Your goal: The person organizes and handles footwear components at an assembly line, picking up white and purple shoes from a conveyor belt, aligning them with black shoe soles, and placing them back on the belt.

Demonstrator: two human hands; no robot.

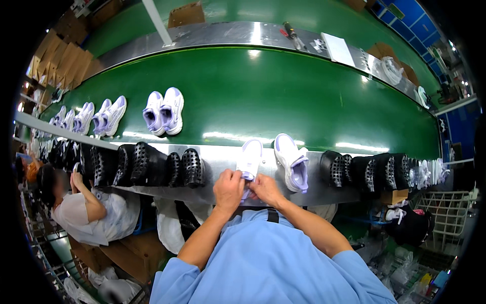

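A white and lilac sneaker (249, 156) lies on the metal ledge in front of me, its toe pointing away. On the left of its opening, my left hand (229, 189) grips the collar with bent fingers. My right hand (267, 190) pinches the opening from the right side, near the heel. My fingers cover most of the heel and the inside of this shoe. Just right of it stands another sneaker (290, 161) of the same colours, untouched, its lilac lining showing.
Black studded shoes (143, 164) line the ledge on my left, with more black shoes (364, 171) on the right. Sneaker pairs (163, 111) stand on the green belt (243, 91). Beyond lie a screwdriver-like tool (291, 31) and white paper (337, 49). A co-worker (96, 210) sits at left.
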